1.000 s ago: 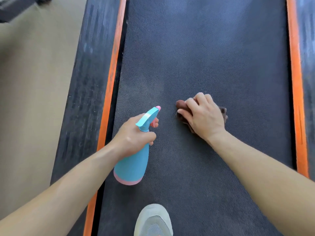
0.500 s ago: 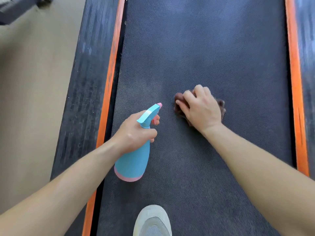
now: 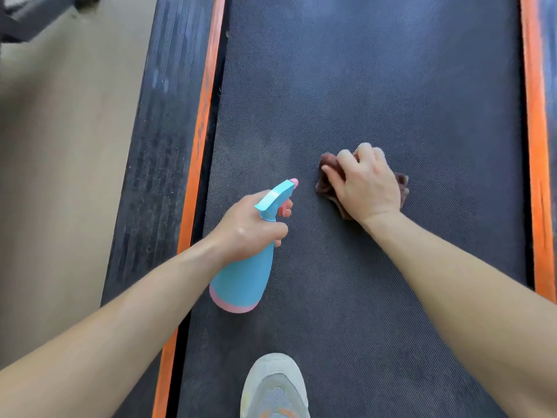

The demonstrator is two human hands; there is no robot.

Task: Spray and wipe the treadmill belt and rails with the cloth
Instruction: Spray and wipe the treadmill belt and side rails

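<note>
Two hands working over treadmill belt [image 3: 361, 70] | left hand [image 3: 250, 227] gripping blue-and-pink spray bottle [image 3: 244, 279], nozzle pointing up-belt | right hand [image 3: 367, 182] curling round brown cloth [image 3: 328, 179], pressing it onto belt mid-width | orange-edged rails [image 3: 199, 140] flanking belt | pale shoe [image 3: 274, 387] standing on belt's near end
</note>
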